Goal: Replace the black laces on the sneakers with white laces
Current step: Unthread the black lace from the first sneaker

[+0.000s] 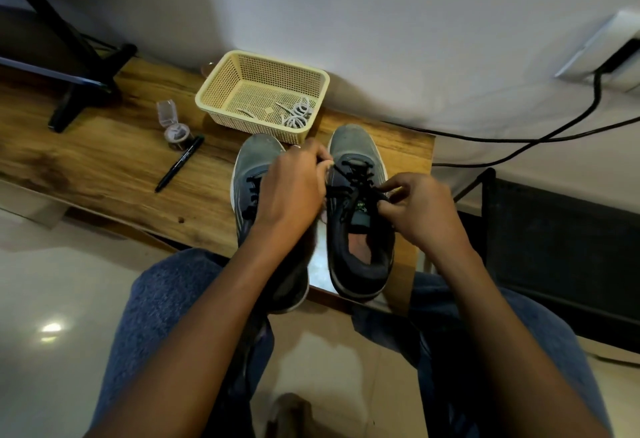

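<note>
Blue-jeaned knees (pixel 166 299) are seen lowest in the view, and two bare forearms are stretched forward from above them to a pair of grey sneakers set side by side on a wooden bench (pixel 104 160). On the right sneaker (pixel 360 247) the black laces (pixel 356 177) are threaded through the eyelets; one strand is pinched in the curled fingers of the left hand (pixel 294 188) at the upper left of the lacing, while another is pinched by the fingertips of the right hand (pixel 415 209) at the shoe's right edge, near the tongue. Much of the left sneaker (pixel 256 167) is covered by the left hand and forearm, and its own dark lacing is partly visible. Directly behind the sneakers, against the pale wall, a cream plastic basket (pixel 221 91) is placed, and the white laces (pixel 298 113) are coiled in its right corner. To the left of the sneakers a black marker (pixel 180 163) is laid on the bench, with a small clear-lidded container (pixel 176 132) just behind it. A black cable (pixel 519 141) is trailed to the right of the sneakers.
</note>
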`<state>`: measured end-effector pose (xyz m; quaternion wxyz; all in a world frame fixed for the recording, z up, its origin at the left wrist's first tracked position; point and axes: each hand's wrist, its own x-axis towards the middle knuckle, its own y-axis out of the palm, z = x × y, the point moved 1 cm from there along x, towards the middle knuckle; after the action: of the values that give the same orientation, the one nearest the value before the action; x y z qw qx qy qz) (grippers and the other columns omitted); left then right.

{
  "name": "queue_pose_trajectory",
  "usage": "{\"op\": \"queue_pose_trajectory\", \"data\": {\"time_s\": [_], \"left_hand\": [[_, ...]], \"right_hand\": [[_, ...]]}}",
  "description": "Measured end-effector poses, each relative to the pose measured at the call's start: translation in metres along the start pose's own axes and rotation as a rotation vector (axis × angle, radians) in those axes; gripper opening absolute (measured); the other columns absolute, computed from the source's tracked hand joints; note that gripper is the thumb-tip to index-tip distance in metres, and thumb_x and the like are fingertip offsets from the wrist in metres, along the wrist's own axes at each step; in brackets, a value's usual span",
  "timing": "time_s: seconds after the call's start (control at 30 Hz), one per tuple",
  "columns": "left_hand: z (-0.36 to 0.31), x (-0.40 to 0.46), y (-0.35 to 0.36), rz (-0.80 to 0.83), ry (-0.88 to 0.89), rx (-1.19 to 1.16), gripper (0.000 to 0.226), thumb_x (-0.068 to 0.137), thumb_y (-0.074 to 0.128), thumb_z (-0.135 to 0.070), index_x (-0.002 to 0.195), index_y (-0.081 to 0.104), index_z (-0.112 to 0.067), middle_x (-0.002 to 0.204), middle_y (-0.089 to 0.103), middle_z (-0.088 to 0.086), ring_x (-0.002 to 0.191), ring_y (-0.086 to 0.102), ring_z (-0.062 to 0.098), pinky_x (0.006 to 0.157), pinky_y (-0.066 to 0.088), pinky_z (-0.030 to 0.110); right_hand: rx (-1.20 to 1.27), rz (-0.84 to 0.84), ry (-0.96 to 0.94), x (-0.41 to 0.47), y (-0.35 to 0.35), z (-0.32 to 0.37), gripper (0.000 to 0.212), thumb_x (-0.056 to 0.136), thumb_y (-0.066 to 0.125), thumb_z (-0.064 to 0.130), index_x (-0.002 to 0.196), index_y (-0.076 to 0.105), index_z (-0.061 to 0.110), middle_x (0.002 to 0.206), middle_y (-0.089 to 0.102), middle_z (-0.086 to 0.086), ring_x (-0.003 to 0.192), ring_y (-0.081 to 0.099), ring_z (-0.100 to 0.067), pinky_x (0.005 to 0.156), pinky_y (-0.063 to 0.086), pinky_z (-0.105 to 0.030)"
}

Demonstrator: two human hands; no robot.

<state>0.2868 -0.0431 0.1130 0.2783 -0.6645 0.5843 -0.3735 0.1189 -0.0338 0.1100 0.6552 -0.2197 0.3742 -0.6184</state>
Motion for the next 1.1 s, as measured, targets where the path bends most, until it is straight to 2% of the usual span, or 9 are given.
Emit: {"op": "queue_pose_trajectory", "data": {"time_s": [0.1,0.2,0.3,0.4,0.57,0.7,0.87,0.97,1.1], "left_hand": [[0.015,0.009,-0.018,-0.148,-0.181,-0.024,0.012,0.1,0.046,-0.018,0.109,0.054,-0.015,0.088,0.063,-0.001,0.077,0.062,0.016,0.056,0.046,0.027],[0.028,0.012,-0.031,-0.203,-0.224,0.005,0.012,0.099,0.048,-0.019,0.109,0.054,-0.015,0.096,0.067,0.004,0.085,0.064,0.019,0.062,0.044,0.028],[0.02,0.004,-0.018,-0.079,-0.137,0.1,0.019,0.094,0.056,-0.026,0.112,0.056,-0.019,0.105,0.065,0.003,0.101,0.06,0.022,0.077,0.045,0.034],[0.003,-0.001,-0.005,0.034,-0.04,0.15,0.04,0.091,0.058,-0.036,0.126,0.051,-0.02,0.119,0.061,0.003,0.119,0.049,0.024,0.109,0.032,0.043],[-0.012,-0.015,0.012,0.323,0.137,0.09,0.063,0.088,0.057,-0.042,0.144,0.034,-0.022,0.143,0.044,0.003,0.135,0.032,0.023,0.118,0.014,0.044],[-0.004,-0.02,0.026,0.478,0.113,0.233,0.074,0.092,0.05,-0.043,0.152,0.016,-0.016,0.156,0.025,0.005,0.144,0.016,0.022,0.119,0.0,0.044],[0.0,-0.021,0.03,0.448,0.015,0.338,0.085,0.089,0.051,-0.057,0.152,0.011,-0.015,0.156,0.023,0.009,0.144,0.018,0.026,0.12,0.007,0.043],[-0.002,-0.023,0.032,0.413,0.017,0.302,0.08,0.091,0.051,-0.052,0.152,0.014,-0.016,0.153,0.03,0.01,0.141,0.026,0.026,0.119,0.013,0.04],[-0.007,-0.03,0.038,0.506,0.016,0.295,0.065,0.1,0.036,-0.04,0.153,0.008,-0.013,0.154,0.03,0.011,0.14,0.028,0.027,0.117,0.019,0.039]], "right_hand": [[-0.005,-0.028,0.016,0.001,-0.003,-0.006,0.023,0.083,0.069,0.013,0.106,0.068,0.017,0.099,0.069,-0.008,0.087,0.066,-0.023,0.075,0.059,-0.044],[-0.007,-0.031,0.005,0.0,-0.004,-0.007,0.024,0.084,0.069,0.014,0.108,0.068,0.017,0.099,0.069,-0.008,0.085,0.066,-0.02,0.073,0.059,-0.043],[-0.053,-0.018,-0.036,-0.001,0.0,-0.002,0.031,0.084,0.069,0.017,0.115,0.066,0.02,0.101,0.069,-0.005,0.088,0.065,-0.02,0.076,0.058,-0.042],[-0.103,-0.055,-0.078,0.0,0.003,0.002,0.038,0.082,0.07,0.017,0.119,0.063,0.023,0.105,0.068,-0.004,0.093,0.064,-0.023,0.077,0.056,-0.044],[-0.221,-0.041,-0.238,0.003,0.011,0.005,0.036,0.081,0.071,0.016,0.116,0.062,0.019,0.115,0.057,-0.005,0.106,0.054,-0.024,0.08,0.049,-0.038],[-0.341,-0.068,-0.253,0.005,0.014,0.007,0.029,0.083,0.071,0.022,0.11,0.061,0.018,0.116,0.054,-0.003,0.112,0.047,-0.023,0.073,0.039,-0.033],[-0.382,-0.104,-0.328,0.005,0.014,0.008,0.015,0.084,0.07,0.025,0.095,0.063,0.019,0.11,0.056,-0.001,0.106,0.049,-0.02,0.068,0.033,-0.029],[-0.369,-0.113,-0.383,0.003,0.014,0.006,0.01,0.084,0.069,0.022,0.088,0.061,0.02,0.104,0.055,0.0,0.1,0.051,-0.019,0.066,0.032,-0.028],[-0.286,-0.11,-0.382,0.004,0.014,0.005,0.018,0.083,0.07,0.017,0.077,0.053,0.02,0.094,0.055,0.003,0.086,0.052,-0.015,0.064,0.035,-0.028]]}}
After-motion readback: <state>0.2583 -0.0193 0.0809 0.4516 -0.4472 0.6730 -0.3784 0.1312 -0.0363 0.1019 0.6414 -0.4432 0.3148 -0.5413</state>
